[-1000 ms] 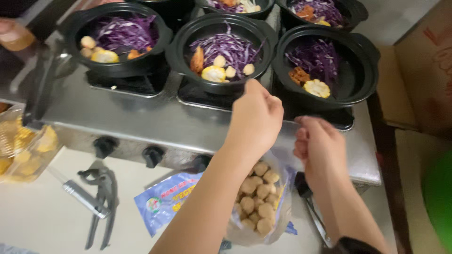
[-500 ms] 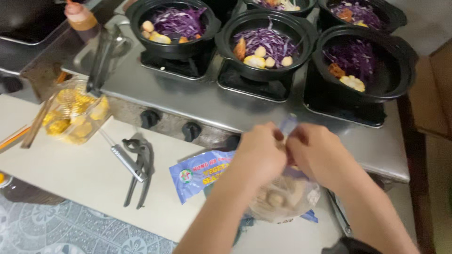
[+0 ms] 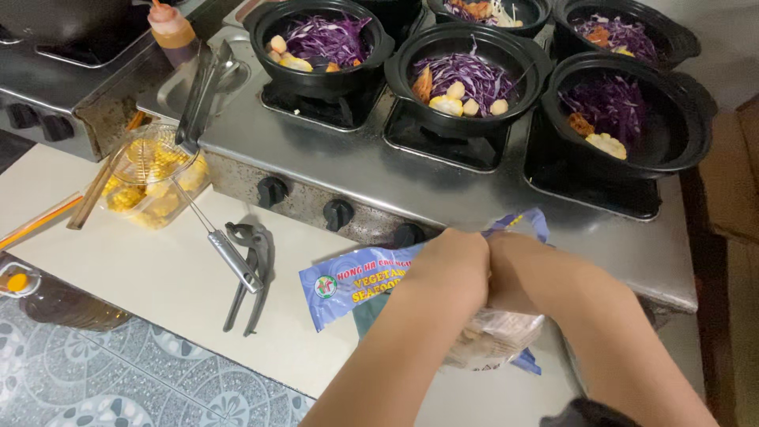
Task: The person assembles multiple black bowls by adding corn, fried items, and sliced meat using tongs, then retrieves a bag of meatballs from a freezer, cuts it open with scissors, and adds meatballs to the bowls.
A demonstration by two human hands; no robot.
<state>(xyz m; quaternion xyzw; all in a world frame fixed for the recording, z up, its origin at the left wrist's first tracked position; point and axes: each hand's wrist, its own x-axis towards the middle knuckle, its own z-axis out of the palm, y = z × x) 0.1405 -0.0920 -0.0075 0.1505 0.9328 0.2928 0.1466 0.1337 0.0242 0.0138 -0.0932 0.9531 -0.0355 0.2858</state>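
Both my hands meet over a clear plastic bag of pale round food balls at the counter's front right. My left hand and my right hand are pressed together, gripping the bag's gathered top. Under the bag lies a blue printed food packet. Behind, on the steel stove, stand black pots: one at the left, one in the middle and one at the right, each with purple shredded cabbage and pale and brown pieces.
Black pliers lie left of the packet. A wire skimmer rests on a clear box of yellow food. Chopsticks lie at the far left, an orange squeeze bottle at the back.
My hands dropped from the pots to the bag and closed together on its top. The view swung right, showing more counter on the left.
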